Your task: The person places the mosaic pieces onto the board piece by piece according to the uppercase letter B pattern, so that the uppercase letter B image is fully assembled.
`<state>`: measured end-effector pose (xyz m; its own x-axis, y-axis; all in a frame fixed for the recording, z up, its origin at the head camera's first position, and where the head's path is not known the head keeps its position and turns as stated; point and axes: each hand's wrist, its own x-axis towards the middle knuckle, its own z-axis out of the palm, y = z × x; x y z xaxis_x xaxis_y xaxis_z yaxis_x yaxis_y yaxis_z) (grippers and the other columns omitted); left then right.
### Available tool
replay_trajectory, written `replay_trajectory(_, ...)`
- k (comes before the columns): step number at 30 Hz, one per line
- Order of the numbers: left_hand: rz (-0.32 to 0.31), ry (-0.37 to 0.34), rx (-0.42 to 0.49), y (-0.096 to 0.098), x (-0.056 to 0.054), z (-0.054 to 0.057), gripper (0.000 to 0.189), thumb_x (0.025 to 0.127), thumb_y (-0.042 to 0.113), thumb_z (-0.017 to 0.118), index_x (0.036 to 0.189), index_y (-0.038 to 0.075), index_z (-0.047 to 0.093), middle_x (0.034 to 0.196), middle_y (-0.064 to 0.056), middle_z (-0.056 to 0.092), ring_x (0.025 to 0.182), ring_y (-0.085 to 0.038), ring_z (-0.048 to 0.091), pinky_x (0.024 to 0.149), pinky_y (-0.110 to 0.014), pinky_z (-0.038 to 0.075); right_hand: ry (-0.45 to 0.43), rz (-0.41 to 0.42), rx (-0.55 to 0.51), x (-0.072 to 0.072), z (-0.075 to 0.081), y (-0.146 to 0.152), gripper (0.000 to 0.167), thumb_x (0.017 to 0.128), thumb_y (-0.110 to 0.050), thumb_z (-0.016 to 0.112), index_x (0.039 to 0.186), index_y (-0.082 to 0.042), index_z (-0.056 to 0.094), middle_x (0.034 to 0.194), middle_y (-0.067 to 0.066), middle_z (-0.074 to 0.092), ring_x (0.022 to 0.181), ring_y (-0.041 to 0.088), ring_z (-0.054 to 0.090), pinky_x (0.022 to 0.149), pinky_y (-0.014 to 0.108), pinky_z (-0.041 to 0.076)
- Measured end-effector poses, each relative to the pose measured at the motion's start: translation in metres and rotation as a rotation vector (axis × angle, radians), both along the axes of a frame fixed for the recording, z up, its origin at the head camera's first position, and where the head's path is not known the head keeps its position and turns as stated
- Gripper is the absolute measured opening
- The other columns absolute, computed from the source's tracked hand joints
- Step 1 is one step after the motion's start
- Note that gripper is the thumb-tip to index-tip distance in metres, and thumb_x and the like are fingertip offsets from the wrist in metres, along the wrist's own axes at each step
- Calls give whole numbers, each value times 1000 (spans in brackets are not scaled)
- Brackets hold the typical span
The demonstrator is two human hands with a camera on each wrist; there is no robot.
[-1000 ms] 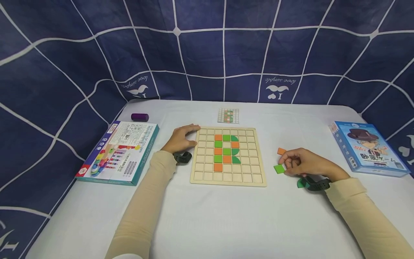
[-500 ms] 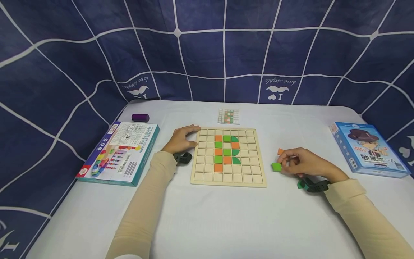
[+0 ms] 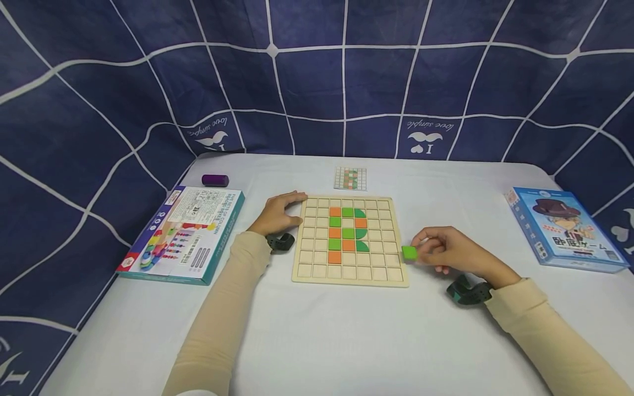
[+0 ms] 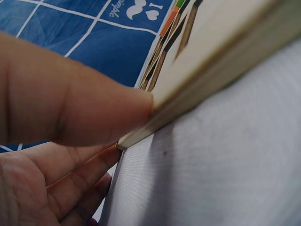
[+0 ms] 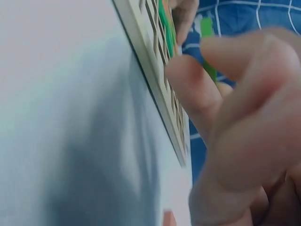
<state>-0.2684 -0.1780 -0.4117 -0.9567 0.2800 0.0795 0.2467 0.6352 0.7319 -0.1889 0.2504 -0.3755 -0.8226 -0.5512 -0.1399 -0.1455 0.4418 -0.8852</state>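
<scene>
A light wooden grid board [image 3: 319, 271] lies on the table, with orange, light green and dark green tiles in several of its cells. At its upper left edge rests my left hand [image 3: 277, 213]; the thumb [image 4: 122, 115] touches the board's side and the extended fingers reach its far corner. Between thumb and fingertips, my right hand [image 3: 448, 250] pinches a light green square tile [image 3: 409, 253], held over the board's right edge. In the right wrist view that tile [image 5: 207, 28] stands nearly edge-on behind the fingers.
Beyond the board lies a small pattern card [image 3: 350, 178]. A bead-game box [image 3: 183, 231] and a purple cylinder [image 3: 215, 180] are at left, a blue game box [image 3: 564, 228] at right. An orange piece [image 5: 169, 218] shows low in the right wrist view.
My right hand has lifted the green tile off the table and carried it left to the board's edge. The orange tile is now hidden in the head view. My left hand stays put.
</scene>
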Motion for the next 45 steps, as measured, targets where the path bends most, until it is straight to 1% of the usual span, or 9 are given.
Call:
replay_trajectory(7,-6,6,-11,0,0,0,68,86,3,77,152,2,61,162,-14,54,159,-32,38,134,-48,24,-27,-69,-31,5,-4,-18,29,97,0,73,122,12,63,91,9,78,55,10,53,47,22,47)
replay_trajectory(10,-7,4,-13,0,-1,0,68,86,3,77,152,2,61,162,-14,54,159,-32,37,134,-48,24,-30,-82,-64,7,-7,-27,30,97,0,73,122,12,61,90,8,78,55,9,52,47,21,45)
replay_trajectory(15,-4,-1,-12,0,-1,-1,68,86,4,76,152,2,61,163,-14,54,160,-31,37,134,-48,24,-20,-52,-107,10,-12,-40,30,98,0,73,121,12,61,92,8,75,55,8,52,47,21,44)
replay_trajectory(19,-4,0,-17,-1,-2,-1,69,87,4,76,153,3,60,163,-14,53,160,-31,36,134,-48,23,-7,-28,-112,11,-15,-48,28,98,1,72,120,12,62,93,8,70,56,8,53,47,21,45)
replay_trajectory(26,-4,4,-17,-1,-1,0,68,87,3,77,153,3,61,163,-14,53,160,-32,37,134,-49,23,-10,-30,-122,10,-20,-60,27,95,3,73,119,12,62,92,8,66,55,8,53,47,21,48)
replay_trajectory(31,-2,9,-18,0,-1,0,67,87,3,77,152,2,61,163,-14,54,159,-32,37,134,-49,24,23,-29,-96,9,-21,-69,25,94,4,74,117,9,65,91,8,66,53,9,53,46,22,49)
replay_trajectory(38,3,-3,-18,0,0,0,68,87,3,77,153,3,61,163,-14,53,160,-31,36,134,-49,23,111,-20,-2,7,-20,-81,24,91,-1,81,113,2,71,87,3,66,47,10,52,43,22,46)
replay_trajectory(42,5,-3,-20,1,0,1,69,86,4,77,153,3,60,164,-14,53,160,-32,36,134,-49,23,124,-11,16,6,-20,-85,25,90,-2,83,112,1,71,84,2,65,46,9,50,42,21,43)
replay_trajectory(45,8,-6,-21,1,1,2,69,86,3,77,153,4,61,163,-13,53,160,-31,37,134,-49,23,114,-3,13,6,-21,-87,24,91,-1,82,112,2,71,82,2,63,45,8,48,41,21,41)
